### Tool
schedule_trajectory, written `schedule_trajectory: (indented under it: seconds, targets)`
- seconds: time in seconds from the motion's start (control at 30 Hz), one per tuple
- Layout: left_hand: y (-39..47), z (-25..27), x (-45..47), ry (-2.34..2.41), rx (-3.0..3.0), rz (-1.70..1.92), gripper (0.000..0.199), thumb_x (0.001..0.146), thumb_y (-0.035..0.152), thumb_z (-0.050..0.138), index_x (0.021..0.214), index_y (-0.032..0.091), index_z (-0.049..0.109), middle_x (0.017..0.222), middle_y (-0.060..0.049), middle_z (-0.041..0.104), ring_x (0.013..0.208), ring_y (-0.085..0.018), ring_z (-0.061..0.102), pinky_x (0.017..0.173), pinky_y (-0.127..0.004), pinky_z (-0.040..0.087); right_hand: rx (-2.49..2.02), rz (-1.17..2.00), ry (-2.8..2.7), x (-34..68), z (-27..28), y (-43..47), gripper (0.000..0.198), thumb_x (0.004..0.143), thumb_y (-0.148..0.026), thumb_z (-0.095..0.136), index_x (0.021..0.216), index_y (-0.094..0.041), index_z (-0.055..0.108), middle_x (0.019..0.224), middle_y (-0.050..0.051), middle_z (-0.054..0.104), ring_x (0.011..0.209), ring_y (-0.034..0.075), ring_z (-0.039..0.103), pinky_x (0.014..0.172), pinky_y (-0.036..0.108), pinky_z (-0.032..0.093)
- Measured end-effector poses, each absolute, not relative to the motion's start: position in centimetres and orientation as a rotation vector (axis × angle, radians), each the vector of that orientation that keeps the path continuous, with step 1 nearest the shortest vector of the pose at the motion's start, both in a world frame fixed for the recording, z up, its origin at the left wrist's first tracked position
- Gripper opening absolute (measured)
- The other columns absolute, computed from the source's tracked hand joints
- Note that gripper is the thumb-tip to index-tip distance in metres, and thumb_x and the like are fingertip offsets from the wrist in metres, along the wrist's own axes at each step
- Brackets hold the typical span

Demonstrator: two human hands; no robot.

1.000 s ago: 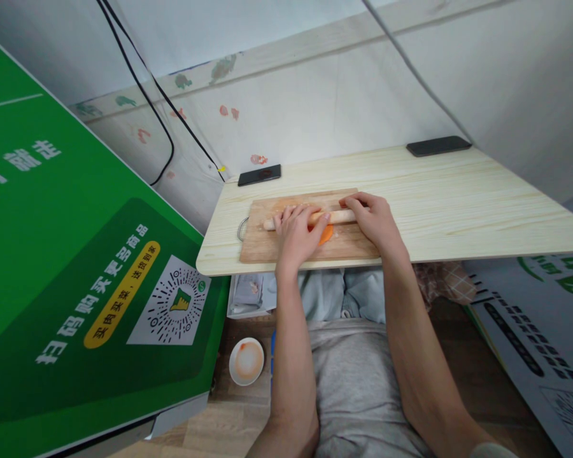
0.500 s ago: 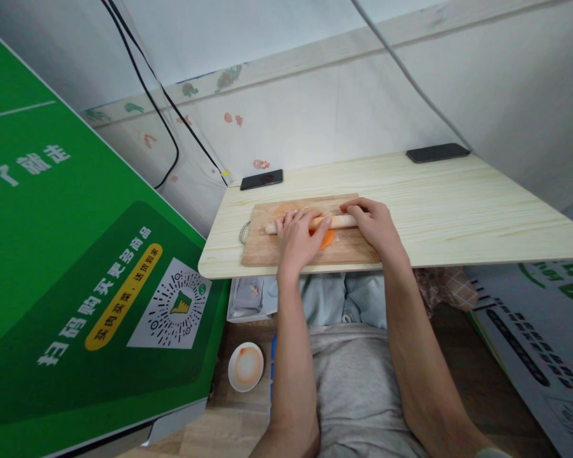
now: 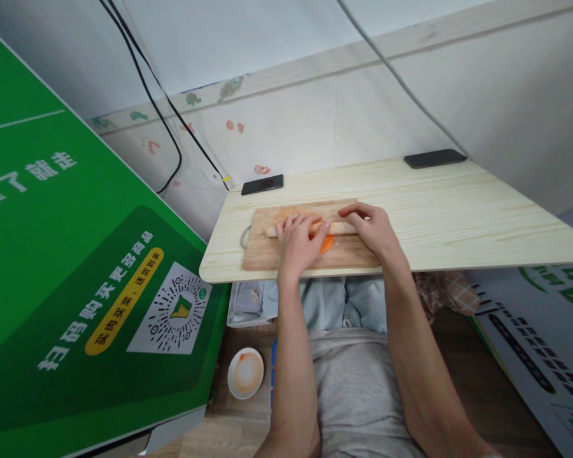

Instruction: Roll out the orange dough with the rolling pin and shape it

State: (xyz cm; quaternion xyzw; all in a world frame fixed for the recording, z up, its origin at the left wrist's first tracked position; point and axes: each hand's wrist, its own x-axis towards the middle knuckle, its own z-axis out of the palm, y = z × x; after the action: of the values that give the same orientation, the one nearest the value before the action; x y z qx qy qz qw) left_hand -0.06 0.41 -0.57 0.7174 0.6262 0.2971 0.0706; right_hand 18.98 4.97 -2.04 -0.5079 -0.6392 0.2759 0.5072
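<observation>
A wooden rolling pin [image 3: 340, 228] lies crosswise on a wooden cutting board [image 3: 262, 253]. My left hand [image 3: 300, 243] is over the pin's left part, its fingers bent across the top and the thumb against it. At the right end, my right hand [image 3: 373, 230] curls over the pin and hides that end. A flat orange piece [image 3: 326, 244], which looks like dough, shows under and in front of the pin between my hands. Part of it is covered by the pin and my left hand. Pale, floury and orange traces mark the board.
Two dark phones, one at left [image 3: 262, 184] and one at right [image 3: 434, 158], lie along the back of the pale table [image 3: 482, 216]. A green printed panel [image 3: 38, 254] stands close on the left. Below are a white bowl [image 3: 246, 373] and a white box [image 3: 248, 302].
The view has shifted slightly. My right fingers sit a little more raised and curled over the pin. Both hands stay at the rolling pin, and the orange piece remains beneath it.
</observation>
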Motion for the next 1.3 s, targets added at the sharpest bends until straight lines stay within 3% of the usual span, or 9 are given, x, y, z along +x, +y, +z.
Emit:
schedule_trajectory:
  seconds: [0.33, 0.77, 1.13, 1.3]
  targets:
    - [0.46, -0.62, -0.08, 1.878, 2.17, 0.898, 0.027, 0.113, 0.048, 0.06, 0.123, 0.032, 0.08, 0.137, -0.001, 0.081, 0.133, -0.028, 0.063, 0.118, -0.047, 0.04, -1.148, 0.712, -1.535, 18.83, -2.34, 5.2, 0.025, 0.086, -0.047, 0.073, 0.089, -0.023, 0.08, 0.098, 0.008, 0.085, 0.092, 0.028, 0.076, 0.093, 0.044, 0.059]
    - [0.42, -0.5, 0.01, 1.875, 2.16, 0.907, 0.026, 0.113, 0.046, 0.062, 0.123, 0.031, 0.08, 0.137, 0.0, 0.081, 0.132, -0.027, 0.064, 0.118, -0.047, 0.038, -1.19, 0.646, -1.564, 18.89, -2.41, 5.33, 0.022, 0.085, -0.031, 0.064, 0.089, -0.023, 0.083, 0.102, 0.009, 0.086, 0.096, 0.029, 0.076, 0.097, 0.045, 0.058]
    - [0.51, -0.53, 0.0, 1.885, 2.164, 0.885, 0.027, 0.113, 0.047, 0.06, 0.123, 0.031, 0.08, 0.138, 0.0, 0.081, 0.132, -0.027, 0.063, 0.117, -0.046, 0.038, -1.148, 0.731, -1.58, 19.13, -1.79, 4.82, 0.024, 0.079, -0.032, 0.064, 0.088, -0.023, 0.084, 0.099, 0.008, 0.085, 0.094, 0.029, 0.074, 0.09, 0.043, 0.057]
    - [0.51, -0.45, 0.04, 1.883, 2.161, 0.885, 0.027, 0.113, 0.047, 0.06, 0.124, 0.032, 0.08, 0.137, 0.001, 0.081, 0.131, -0.027, 0.063, 0.117, -0.046, 0.038, -1.103, 0.758, -1.582, 19.13, -2.21, 5.18, 0.023, 0.081, -0.041, 0.074, 0.09, -0.024, 0.084, 0.097, 0.008, 0.084, 0.088, 0.028, 0.073, 0.086, 0.042, 0.056]
